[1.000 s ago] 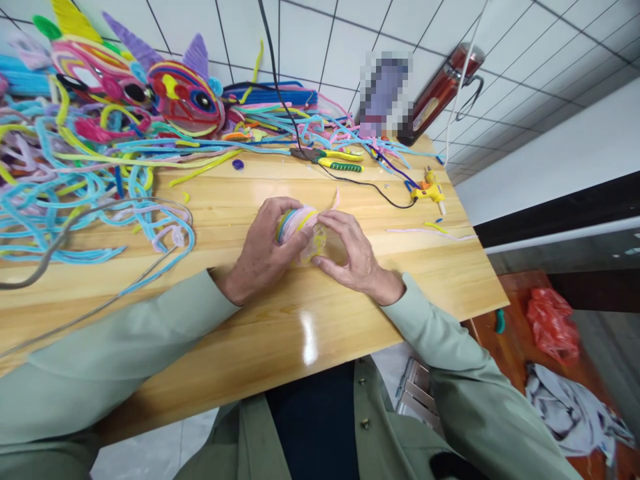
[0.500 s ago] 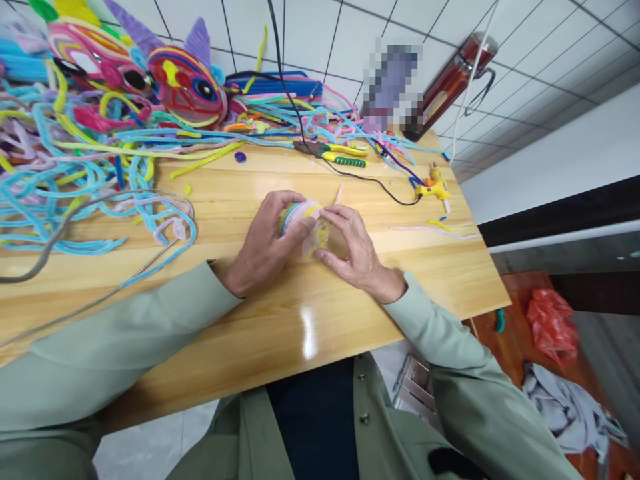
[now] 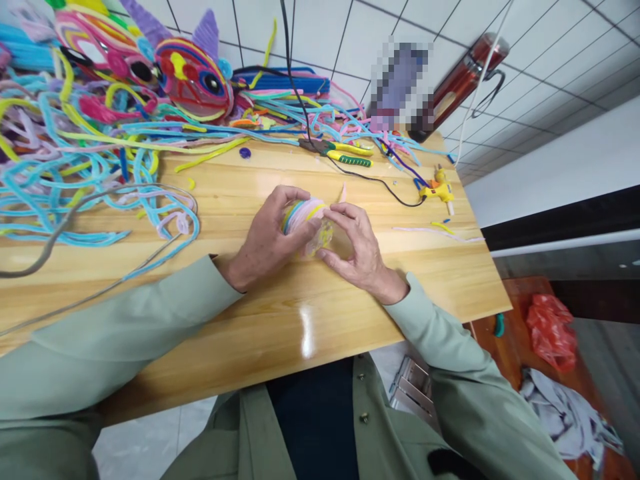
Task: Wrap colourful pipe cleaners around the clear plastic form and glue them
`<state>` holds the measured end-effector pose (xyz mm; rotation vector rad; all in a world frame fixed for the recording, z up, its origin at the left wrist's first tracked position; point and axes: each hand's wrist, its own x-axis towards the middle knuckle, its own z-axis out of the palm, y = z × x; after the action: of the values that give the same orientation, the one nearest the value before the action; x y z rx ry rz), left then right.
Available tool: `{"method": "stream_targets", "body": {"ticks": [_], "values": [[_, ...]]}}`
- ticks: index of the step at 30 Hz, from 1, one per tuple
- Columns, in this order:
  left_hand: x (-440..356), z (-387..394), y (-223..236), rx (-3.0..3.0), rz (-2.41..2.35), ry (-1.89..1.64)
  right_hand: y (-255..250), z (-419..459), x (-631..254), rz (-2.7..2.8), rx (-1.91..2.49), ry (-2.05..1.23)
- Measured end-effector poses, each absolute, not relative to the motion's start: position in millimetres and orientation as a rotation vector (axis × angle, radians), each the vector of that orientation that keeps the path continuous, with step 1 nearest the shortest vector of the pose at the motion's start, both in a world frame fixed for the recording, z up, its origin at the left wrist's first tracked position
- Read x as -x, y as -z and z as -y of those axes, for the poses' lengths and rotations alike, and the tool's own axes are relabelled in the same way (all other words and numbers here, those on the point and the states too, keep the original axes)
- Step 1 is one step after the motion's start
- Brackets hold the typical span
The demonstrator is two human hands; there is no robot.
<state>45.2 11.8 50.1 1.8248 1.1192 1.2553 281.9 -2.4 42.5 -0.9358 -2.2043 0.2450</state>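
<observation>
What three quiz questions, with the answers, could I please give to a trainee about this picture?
1. Name two colours of the fuzzy strips around the clear plastic-looking piece.
2. True or false: the pliers lie on the table, touching neither the left hand nor the right hand.
3. Which is nearest the table's right edge? A) pliers B) yellow glue gun C) small purple-blue disc

Key: 1. Any two of pink, yellow, blue. 2. True. 3. B.
</observation>
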Motion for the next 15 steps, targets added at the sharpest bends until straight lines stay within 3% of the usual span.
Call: {"method": "stream_targets", "body": {"ticks": [15], "values": [[-44.3,-9.2,-44.2,-2.017,-1.094,-1.26,-36.5,-0.9,-282.8,2.18,0.927,-0.309]]}}
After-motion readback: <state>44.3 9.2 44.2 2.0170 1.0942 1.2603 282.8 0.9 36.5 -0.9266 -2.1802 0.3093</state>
